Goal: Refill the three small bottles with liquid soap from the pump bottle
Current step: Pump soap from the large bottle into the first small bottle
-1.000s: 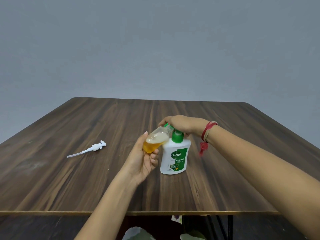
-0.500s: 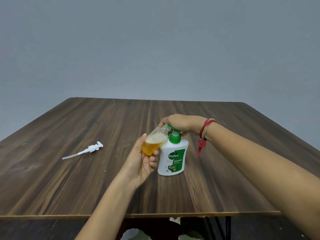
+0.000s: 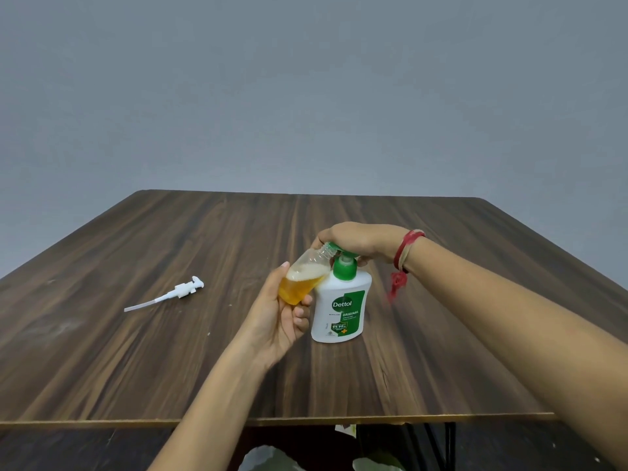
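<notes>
The left hand (image 3: 278,321) held a small bottle (image 3: 304,277) just above the table (image 3: 170,368), its fingers curled round the bottle's lower half. The bottle was clear and tilted, base down in the palm and neck up to the right. Amber soap filled about half of it, with pale foam on top. Its open mouth met the green spout of the pump head (image 3: 345,266).

The pump bottle (image 3: 339,311) stood upright on the table near the middle, just right of the left hand. It was white with a green label, and the small bottle's side touched its shoulder. The right hand (image 3: 360,239) lay over the pump head from above, fingers curled down round the spout. Whether it was pressing could not be told. A red thread band (image 3: 406,248) circled the right wrist, with a tassel hanging below it.

A loose white pump (image 3: 180,291) with a long tube lay flat on the table well to the left, apart from both hands. Only one small bottle was in view. A plain grey wall (image 3: 306,96) rose behind the table.
</notes>
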Demonstrator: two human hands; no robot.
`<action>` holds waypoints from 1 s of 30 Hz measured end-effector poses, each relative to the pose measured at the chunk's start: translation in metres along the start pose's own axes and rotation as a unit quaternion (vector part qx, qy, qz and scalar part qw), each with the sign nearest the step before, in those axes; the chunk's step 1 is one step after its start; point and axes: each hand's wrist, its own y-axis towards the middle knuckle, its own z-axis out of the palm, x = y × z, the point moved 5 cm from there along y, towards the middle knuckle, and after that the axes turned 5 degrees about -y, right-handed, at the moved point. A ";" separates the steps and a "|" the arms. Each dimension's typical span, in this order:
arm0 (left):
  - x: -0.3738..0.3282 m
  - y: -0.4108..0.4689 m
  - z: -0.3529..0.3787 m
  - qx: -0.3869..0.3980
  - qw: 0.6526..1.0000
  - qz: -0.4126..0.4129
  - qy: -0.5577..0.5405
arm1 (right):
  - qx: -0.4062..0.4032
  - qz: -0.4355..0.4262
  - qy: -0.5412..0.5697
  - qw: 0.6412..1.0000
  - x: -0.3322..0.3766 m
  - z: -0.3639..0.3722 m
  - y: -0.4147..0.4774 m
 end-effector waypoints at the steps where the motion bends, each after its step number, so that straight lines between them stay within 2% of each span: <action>1: -0.001 0.001 0.000 -0.001 1.000 0.003 0.000 | 0.001 -0.003 0.004 1.000 0.000 0.000 0.000; 30: 0.000 -0.001 -0.002 -0.004 1.000 0.009 0.014 | -0.003 0.018 -0.004 1.000 -0.004 0.003 0.004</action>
